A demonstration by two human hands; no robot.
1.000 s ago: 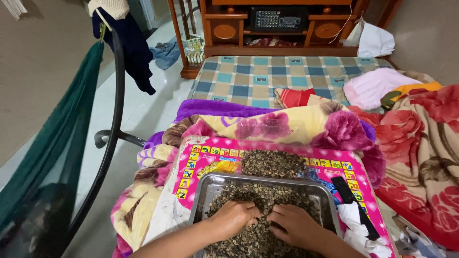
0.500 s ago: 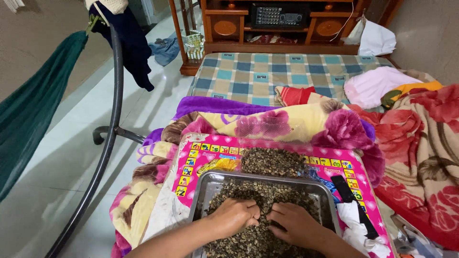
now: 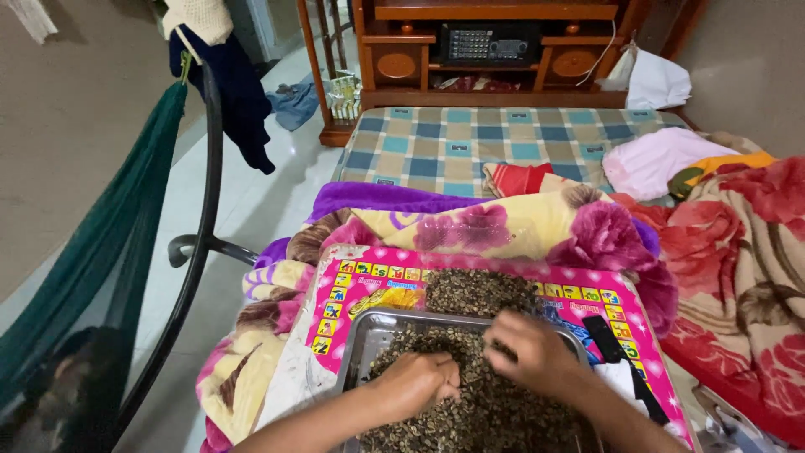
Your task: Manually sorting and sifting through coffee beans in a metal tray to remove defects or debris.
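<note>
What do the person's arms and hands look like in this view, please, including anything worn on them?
Both forearms are bare as far as the frame shows: no sleeves, gloves or watch are visible. The left hand and the right hand show no rings or bracelets that can be made out, though the fingers are partly hidden. No markings or bandages are visible. The upper arms are out of frame.

Room to move is tight. The shallow steel tray (image 3: 362, 335) is heaped with small dark beans (image 3: 478, 411), and both hands sit in it — the left hand (image 3: 417, 382) and the right hand (image 3: 532, 356) close together, a narrow gap between. Beyond the far rim lies a second bean pile (image 3: 478, 291) on the pink picture mat (image 3: 369, 273). Right of the tray, a black flat object (image 3: 605, 329) and crumpled white cloth (image 3: 625, 379) crowd the edge; left, the mat is bare.
</note>
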